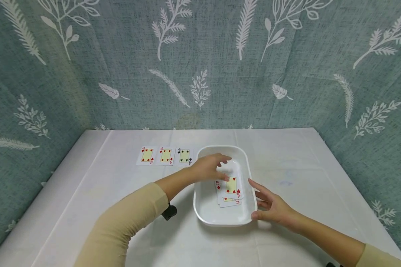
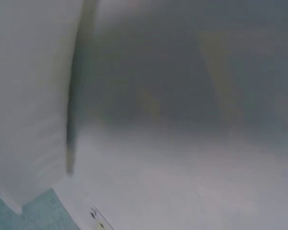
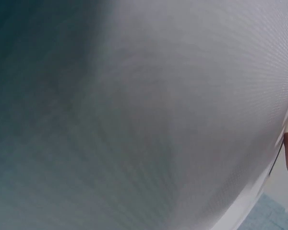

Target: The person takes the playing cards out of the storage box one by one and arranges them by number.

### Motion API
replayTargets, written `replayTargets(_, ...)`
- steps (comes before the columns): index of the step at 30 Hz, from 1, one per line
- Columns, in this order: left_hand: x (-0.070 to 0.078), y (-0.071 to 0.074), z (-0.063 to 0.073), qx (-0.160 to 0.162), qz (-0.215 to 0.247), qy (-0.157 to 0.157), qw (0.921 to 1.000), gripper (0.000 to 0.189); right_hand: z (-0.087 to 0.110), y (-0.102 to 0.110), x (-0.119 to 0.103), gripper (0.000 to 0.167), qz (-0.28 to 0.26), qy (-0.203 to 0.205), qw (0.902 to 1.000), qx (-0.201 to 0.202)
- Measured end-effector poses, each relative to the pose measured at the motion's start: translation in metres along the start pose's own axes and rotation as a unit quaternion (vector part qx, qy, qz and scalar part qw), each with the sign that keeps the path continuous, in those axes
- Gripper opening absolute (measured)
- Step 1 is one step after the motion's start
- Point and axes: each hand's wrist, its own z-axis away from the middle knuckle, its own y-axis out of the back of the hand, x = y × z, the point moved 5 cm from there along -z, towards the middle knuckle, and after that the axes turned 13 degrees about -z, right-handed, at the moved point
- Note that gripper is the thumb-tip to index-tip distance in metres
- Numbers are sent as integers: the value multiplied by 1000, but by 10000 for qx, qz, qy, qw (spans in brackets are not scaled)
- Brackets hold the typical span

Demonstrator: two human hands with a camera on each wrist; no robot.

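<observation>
A white rectangular tray (image 1: 226, 220) stands on the table, with several overlapping playing cards in it. Uppermost lies a four of hearts (image 1: 233, 191), and five cards (image 1: 230, 204) peek out from under it. My left hand (image 1: 208, 168) reaches in over the left rim, thumb tip at the upper edge of the four of hearts, fingers spread apart from the thumb. Against the tray's right side, my right hand (image 1: 275, 208) touches the wall, index finger at the rim and thumb lower near the corner. Both wrist views show mostly blurred pale cloth.
Left of the tray, a row of three fours lies face up: hearts (image 1: 147, 155), diamonds (image 1: 165, 156) and a black suit (image 1: 184, 156). A white cloth covers the table (image 1: 297, 174). Green leaf-patterned fabric (image 1: 200, 92) hangs at the back and sides.
</observation>
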Motion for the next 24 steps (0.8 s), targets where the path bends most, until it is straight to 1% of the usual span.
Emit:
replayTargets(2,3,-5,-3,-266,-248,161,9992,73,0,0,0,93,-7,5,10000,-32)
replayTargets(5,7,-11,-8,-462,-584,341,9966,73,0,0,0,93,-6,20,10000,-48)
replayTargets(8,7,-17,-12,-600,-704,564,9941,71,0,0,0,93,18,13,10000,-39)
replayTargets(11,6,-23,-13,-769,-765,699,9916,69,0,-1,0,94,28,-24,10000,-17)
replayTargets(14,6,-29,-14,-910,-915,646,9895,69,-1,-1,0,94,49,-47,10000,-1)
replayTargets(17,7,-32,-12,-964,-1062,535,9882,68,0,-2,-1,94,40,-30,10000,-23)
replayTargets(21,7,-32,-9,-935,-1100,521,9881,65,0,-1,-2,94,36,-10,10000,-42)
replayTargets(24,7,-31,-8,-865,-1033,598,9891,62,0,-1,-1,94,46,-60,10000,-19)
